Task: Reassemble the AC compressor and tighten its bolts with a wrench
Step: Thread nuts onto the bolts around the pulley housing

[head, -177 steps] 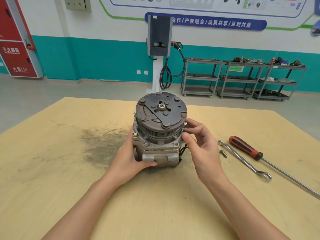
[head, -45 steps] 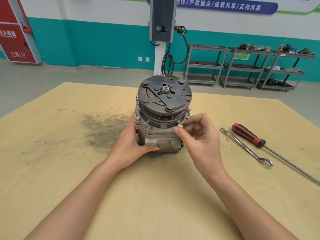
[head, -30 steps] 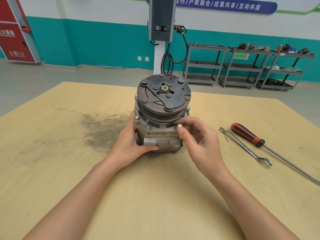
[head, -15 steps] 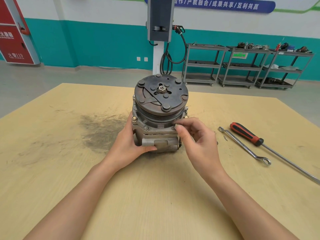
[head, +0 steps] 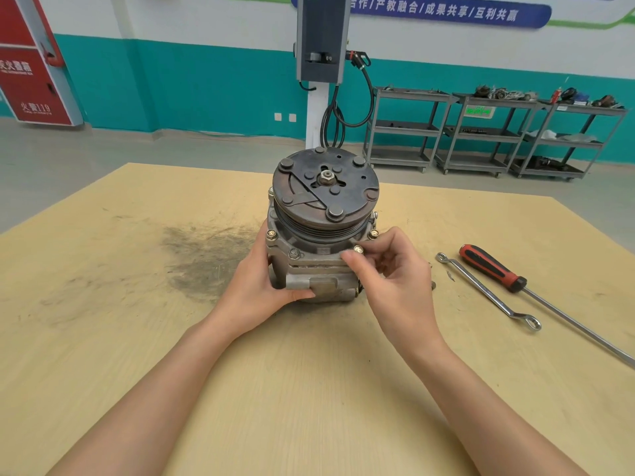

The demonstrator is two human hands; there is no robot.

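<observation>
Fingers on a bolt at the compressor's front flange

The compressor [head: 323,231] stands upright on the table [head: 309,389], clutch plate up, just right of a dark smudge [head: 206,259]. The left hand [head: 261,286] is wrapped around its lower left side, thumb pressed on the front of the housing. The right hand [head: 391,276] pinches a bolt [head: 358,249] seated in the front-right flange between thumb and forefinger. Other bolts [head: 271,235] sit around the flange. The wrench [head: 488,292] lies untouched to the right, beside a red-handled screwdriver [head: 494,267], both well apart from the hands
</observation>
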